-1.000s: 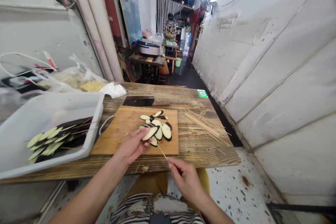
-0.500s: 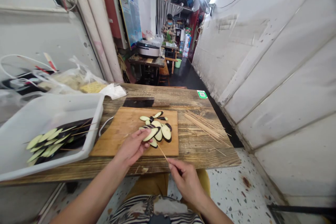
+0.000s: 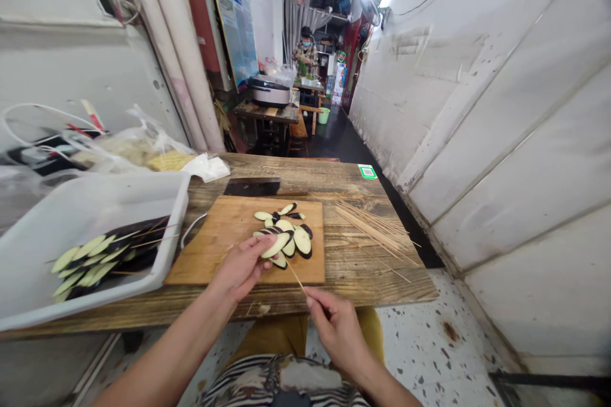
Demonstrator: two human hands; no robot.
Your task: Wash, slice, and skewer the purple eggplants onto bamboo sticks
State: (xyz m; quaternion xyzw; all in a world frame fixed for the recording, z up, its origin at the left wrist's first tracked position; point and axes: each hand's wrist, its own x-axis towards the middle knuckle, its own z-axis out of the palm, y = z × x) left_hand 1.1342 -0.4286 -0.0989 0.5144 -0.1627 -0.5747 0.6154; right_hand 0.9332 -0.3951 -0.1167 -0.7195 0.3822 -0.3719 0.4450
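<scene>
**Eggplant slices [image 3: 286,238] on board, L hand [image 3: 243,267] on one, R hand [image 3: 337,331] w/ skewer**

Slices are long ovals, pale greenish-cream flesh w/ dark purple skin round the edge, lying overlapped in a loose fan on right half of wooden cutting board [image 3: 210,241]. Board sits on worn plank desk [image 3: 372,273], near its front edge.

L hand clenched, fingers pressing top slice [image 3: 275,245] of the heap. R hand pinches thin bamboo skewer [image 3: 296,277] near its end; tip meets the slices just by L fingers, can't tell if it's through.

White plastic tray [image 3: 119,194] on desk just left of board, holding rows of skewered eggplant slices [image 3: 90,261], overlapped, flesh side showing, skin dark beneath, skewer ends poking out.

Loose bamboo skewers [image 3: 375,232] lie spread on desk right of board. Cleaver [image 3: 251,187] lies flat behind board, dark blade, handle to right. Plastic bags [image 3: 138,146] heaped past tray. Far down the passage, a person [image 3: 305,54] in plaid stands at another table.
</scene>
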